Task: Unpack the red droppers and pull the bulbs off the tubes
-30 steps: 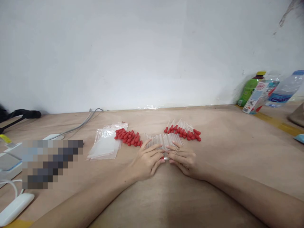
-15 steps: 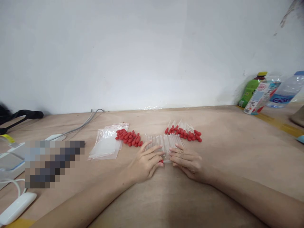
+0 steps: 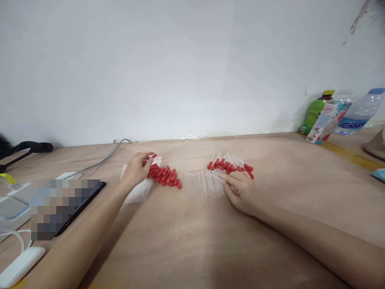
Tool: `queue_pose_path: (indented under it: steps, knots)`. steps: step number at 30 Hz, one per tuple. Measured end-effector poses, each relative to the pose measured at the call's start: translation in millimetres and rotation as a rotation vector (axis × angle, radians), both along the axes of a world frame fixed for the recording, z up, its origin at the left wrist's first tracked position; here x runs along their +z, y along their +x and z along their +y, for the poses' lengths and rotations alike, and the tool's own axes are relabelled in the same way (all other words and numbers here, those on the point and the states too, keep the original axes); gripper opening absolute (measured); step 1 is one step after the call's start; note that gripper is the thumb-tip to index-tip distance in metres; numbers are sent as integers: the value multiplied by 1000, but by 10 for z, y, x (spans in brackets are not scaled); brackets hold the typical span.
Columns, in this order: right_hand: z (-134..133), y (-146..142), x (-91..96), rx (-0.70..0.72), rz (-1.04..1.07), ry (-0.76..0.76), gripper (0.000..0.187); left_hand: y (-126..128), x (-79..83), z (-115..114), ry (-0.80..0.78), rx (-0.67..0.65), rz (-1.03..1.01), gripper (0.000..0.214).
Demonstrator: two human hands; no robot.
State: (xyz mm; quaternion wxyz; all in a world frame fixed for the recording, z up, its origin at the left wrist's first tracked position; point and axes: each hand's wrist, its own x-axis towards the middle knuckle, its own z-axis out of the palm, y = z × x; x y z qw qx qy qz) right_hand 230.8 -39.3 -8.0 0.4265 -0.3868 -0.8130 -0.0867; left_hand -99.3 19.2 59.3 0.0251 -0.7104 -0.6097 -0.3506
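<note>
A row of clear glass tubes (image 3: 200, 185) lies on the wooden table (image 3: 192, 237). To its left is a heap of loose red rubber bulbs (image 3: 165, 175); behind it lie assembled droppers with red bulbs (image 3: 233, 164). My left hand (image 3: 136, 169) reaches over clear plastic bags (image 3: 140, 192), fingertips pinched at the far end of the bulb heap on what looks like a red bulb. My right hand (image 3: 240, 189) rests at the right end of the tube row, fingers curled and touching a tube.
Several drink bottles (image 3: 331, 116) stand at the back right by the wall. At the left are a dark tablet (image 3: 81, 200), a grey cable (image 3: 102, 158), white devices (image 3: 19, 265) and a black object (image 3: 27, 146).
My left hand left the tubes and reached left and away to the red bulb heap. My right hand shifted slightly right and back along the tube row. The hands no longer meet.
</note>
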Motion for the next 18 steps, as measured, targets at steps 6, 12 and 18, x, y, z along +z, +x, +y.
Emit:
queue_pose_path:
  steps: [6,12,18]
  knots:
    - [123,-222,124,-57,56,0,22,-148,-140,140,-242,1,-109,32]
    - [223,-406,70,-201,-182,16,20,-122,-102,101,-199,68,-88,32]
    - [131,-495,90,-247,-290,-59,19,-27,-46,67,5,135,-7,29]
